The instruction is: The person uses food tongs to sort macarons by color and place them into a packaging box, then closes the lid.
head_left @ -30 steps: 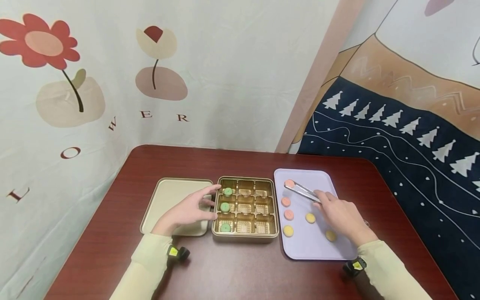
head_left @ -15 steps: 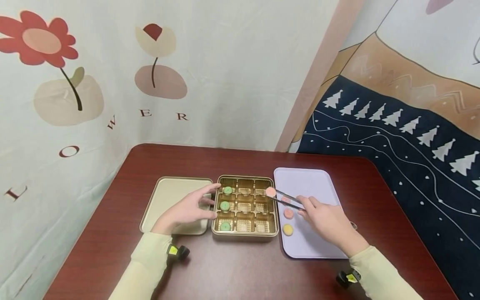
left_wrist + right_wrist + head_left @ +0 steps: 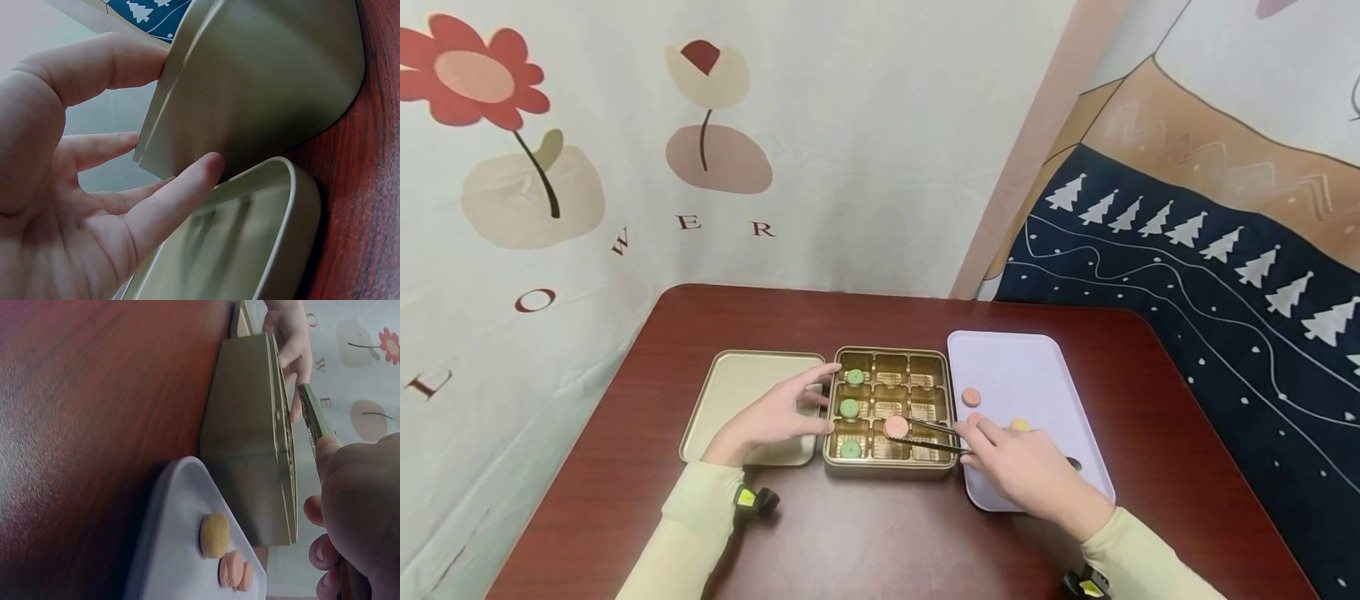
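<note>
Since the earlier frames, the tongs (image 3: 934,434) have been carried leftward off the tray (image 3: 1037,367) and out over the box (image 3: 891,468), with a pink sweet (image 3: 896,427) pinched at their tips; that sweet is now held above the middle column, near the bottom row of the box. One pair of tongs is seen, gripped by the right hand (image 3: 1015,467), whose fingers are curled round the handles. The left hand (image 3: 771,421) has been kept at the left wall of the box, its fingers straight and touching the metal, thumb on the near side, nothing being clasped. The box is divided into nine compartments, three rows by three; three green sweets (image 3: 848,407) are counted, one in each compartment of the left column, and the other six compartments are bare. On the tray, one pink sweet (image 3: 972,397) is seen in full in the head view, a second is partly hidden by the right hand, and part of one yellow sweet (image 3: 1019,424) shows behind the fingers; in the right wrist view one yellow and two pink are seen there. One lid (image 3: 748,392) lies upturned on the table (image 3: 865,542), just left of the box, under the left hand.
</note>
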